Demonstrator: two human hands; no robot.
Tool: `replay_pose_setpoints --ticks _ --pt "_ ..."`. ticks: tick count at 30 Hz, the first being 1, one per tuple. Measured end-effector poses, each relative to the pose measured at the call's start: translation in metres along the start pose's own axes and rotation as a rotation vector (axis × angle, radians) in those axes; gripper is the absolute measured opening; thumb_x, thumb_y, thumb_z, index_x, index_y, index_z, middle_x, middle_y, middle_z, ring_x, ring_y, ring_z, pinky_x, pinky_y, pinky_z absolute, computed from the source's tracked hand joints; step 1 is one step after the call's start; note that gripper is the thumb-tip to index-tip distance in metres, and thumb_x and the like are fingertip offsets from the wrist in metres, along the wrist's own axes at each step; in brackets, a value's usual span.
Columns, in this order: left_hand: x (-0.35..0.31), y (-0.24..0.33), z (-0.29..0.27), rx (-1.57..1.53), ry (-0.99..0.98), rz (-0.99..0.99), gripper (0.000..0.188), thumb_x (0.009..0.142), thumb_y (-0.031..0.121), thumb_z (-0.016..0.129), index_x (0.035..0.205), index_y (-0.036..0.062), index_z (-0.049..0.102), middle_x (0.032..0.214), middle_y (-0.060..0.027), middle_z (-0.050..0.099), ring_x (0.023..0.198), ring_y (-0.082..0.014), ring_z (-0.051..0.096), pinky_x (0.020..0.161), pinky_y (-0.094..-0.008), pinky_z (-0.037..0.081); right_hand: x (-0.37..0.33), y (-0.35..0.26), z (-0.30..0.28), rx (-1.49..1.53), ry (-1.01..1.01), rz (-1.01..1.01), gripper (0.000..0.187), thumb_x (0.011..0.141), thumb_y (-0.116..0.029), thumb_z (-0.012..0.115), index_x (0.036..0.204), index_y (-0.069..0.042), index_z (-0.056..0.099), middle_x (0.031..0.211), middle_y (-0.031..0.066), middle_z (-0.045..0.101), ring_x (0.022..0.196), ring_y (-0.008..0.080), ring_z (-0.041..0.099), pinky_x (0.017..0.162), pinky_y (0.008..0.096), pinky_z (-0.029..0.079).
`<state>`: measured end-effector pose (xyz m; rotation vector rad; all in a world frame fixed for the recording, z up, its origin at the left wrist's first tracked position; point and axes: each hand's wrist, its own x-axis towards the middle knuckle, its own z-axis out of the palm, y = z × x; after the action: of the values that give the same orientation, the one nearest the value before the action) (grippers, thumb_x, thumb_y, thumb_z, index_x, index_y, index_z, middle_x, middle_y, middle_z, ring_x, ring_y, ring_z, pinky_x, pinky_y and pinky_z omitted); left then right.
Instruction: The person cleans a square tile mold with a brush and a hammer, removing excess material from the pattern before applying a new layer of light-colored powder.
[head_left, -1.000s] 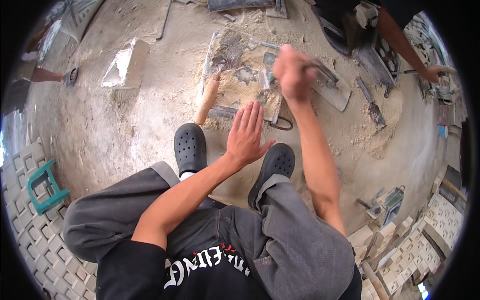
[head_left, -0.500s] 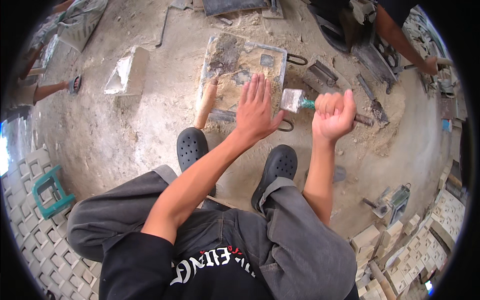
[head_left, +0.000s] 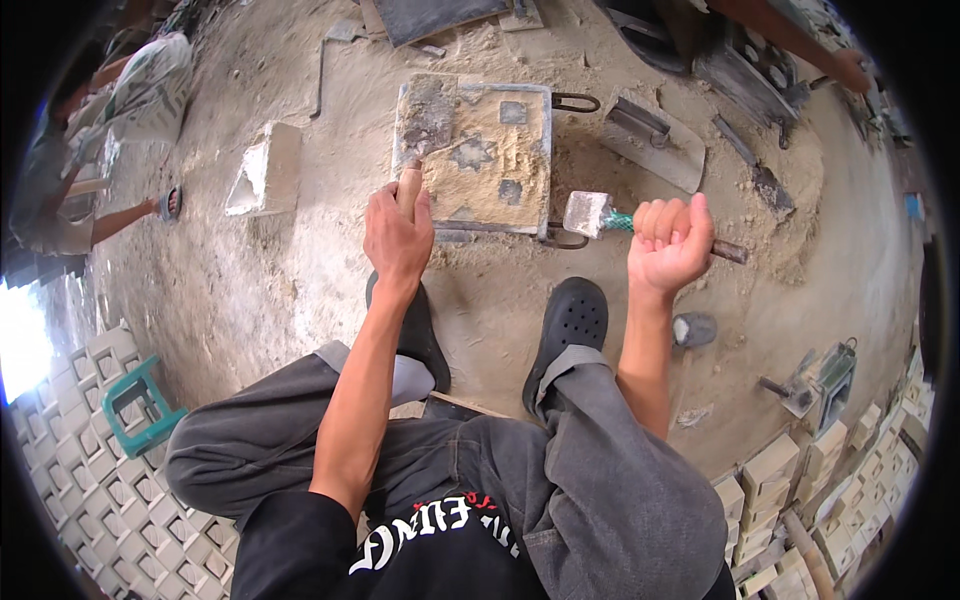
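Observation:
In front of my feet lies a square metal mould (head_left: pixel 547 165) packed with sandy yellowish material, with dark patches showing through, one star-shaped. My left hand (head_left: pixel 398 240) is closed round the wooden handle of a trowel (head_left: pixel 410 183); its dusty grey blade appears to rest on the mould's far left part. To the right of the mould, my right hand (head_left: pixel 668 240) grips a hammer (head_left: pixel 590 214) with a pale, crusted block head and green wrapping on its handle. The hammer head is held just off the mould's near right corner, close to a metal loop handle.
A white block (head_left: pixel 272 170) stands on the dusty floor to the left. At right lie a flat plate (head_left: pixel 655 145) and a small spatula-like tool (head_left: pixel 770 188) among loose sand. A green stool (head_left: pixel 140 408) and stacked pale blocks (head_left: pixel 770 480) flank me. Other people's arms show at both sides.
My left hand has left the mould's surface, where it lay flat, and moved left to take hold of the trowel handle. The right hand still holds the hammer in nearly the same place.

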<state>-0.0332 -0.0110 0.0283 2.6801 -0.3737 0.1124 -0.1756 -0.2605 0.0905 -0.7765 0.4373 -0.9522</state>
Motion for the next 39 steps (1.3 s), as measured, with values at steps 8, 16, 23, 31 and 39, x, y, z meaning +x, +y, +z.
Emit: replay_pose_setpoints --ticks 8,16,23,31,39 --pt "-0.042 0.122 0.01 -0.384 -0.32 0.203 0.031 0.093 0.029 0.065 0.109 0.0039 0.057 0.095 -0.0151 0.058 0.085 -0.0341 0.06 0.07 -0.0453 0.05 0.008 -0.076 -0.044 -0.001 0.044 -0.19 0.05 0.103 -0.028 0.039 0.056 -0.018 0.028 0.045 -0.0021 0.025 0.04 0.0112 0.019 0.044 0.0297 0.02" --pt "-0.118 0.184 0.102 -0.302 -0.724 0.448 0.035 0.091 0.025 0.062 0.115 0.0011 0.053 0.109 -0.0161 0.057 0.105 -0.0338 0.06 0.085 -0.0425 0.053 0.01 -0.108 -0.044 -0.13 0.02 -0.29 0.048 0.103 -0.025 0.036 0.056 -0.018 0.029 0.046 -0.0013 0.027 0.04 0.0112 0.019 0.045 0.0282 0.021" --pt "-0.13 0.159 0.133 -0.179 -0.668 0.481 0.032 0.091 0.022 0.061 0.113 0.0015 0.054 0.106 -0.0168 0.061 0.103 -0.0334 0.063 0.084 -0.0409 0.055 0.01 -0.077 -0.033 -0.109 -0.039 -0.145 0.048 0.104 -0.024 0.036 0.057 -0.018 0.03 0.047 -0.0016 0.028 0.042 0.0106 0.021 0.046 0.0283 0.022" --pt "-0.062 0.077 0.047 -0.531 -0.162 0.763 0.036 0.082 0.013 0.073 0.116 0.0127 0.062 0.105 -0.0073 0.069 0.101 -0.0244 0.067 0.086 -0.0374 0.056 0.047 -0.015 0.046 -0.06 -0.173 0.063 0.049 0.103 -0.025 0.043 0.056 -0.017 0.03 0.048 -0.003 0.027 0.043 0.0101 0.021 0.045 0.0293 0.021" --pt "0.081 0.011 0.057 0.259 -0.218 0.613 0.096 0.096 0.071 0.031 0.157 0.0003 0.014 0.164 -0.0226 0.012 0.154 -0.0312 0.006 0.125 -0.0424 0.005 0.09 0.074 0.138 -0.182 -0.354 0.161 0.053 0.097 -0.022 0.053 0.053 -0.015 0.026 0.046 -0.0009 0.025 0.041 0.0135 0.022 0.045 0.0322 0.024"
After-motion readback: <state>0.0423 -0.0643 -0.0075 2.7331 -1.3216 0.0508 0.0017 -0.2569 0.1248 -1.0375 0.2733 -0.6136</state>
